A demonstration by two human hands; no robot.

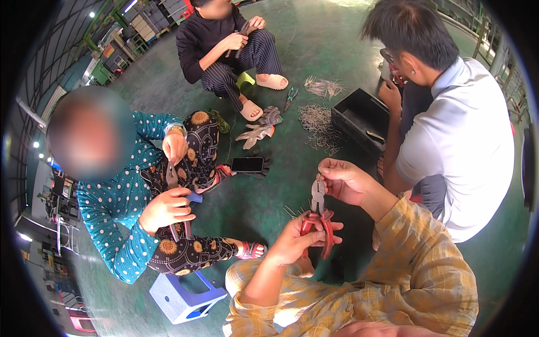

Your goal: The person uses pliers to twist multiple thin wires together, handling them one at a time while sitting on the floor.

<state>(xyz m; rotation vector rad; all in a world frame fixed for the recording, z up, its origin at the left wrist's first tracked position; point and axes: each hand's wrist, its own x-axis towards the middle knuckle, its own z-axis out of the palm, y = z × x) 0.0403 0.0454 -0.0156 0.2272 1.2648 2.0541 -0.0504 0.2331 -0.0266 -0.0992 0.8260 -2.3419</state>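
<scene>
My left hand (297, 242) is closed around the red handles of a pair of pliers (318, 195), whose grey jaws point up and away from me. At the jaw tips, my right hand (349, 181) pinches with thumb and forefinger. What it pinches is too small to make out. A few thin metal wires (290, 212) stick out just beyond my left hand; whether that hand holds them, I cannot tell. Farther off on the green floor lie a heap of bent wire pieces (319, 124) and a bundle of straighter wires (324, 87).
A black crate (359, 115) stands beside the heap, near a person in a white shirt (466, 140). Two other people with pliers sit at the left and far side. Work gloves (256, 136), a phone (247, 164) and a blue-white stool (178, 300) are on the floor.
</scene>
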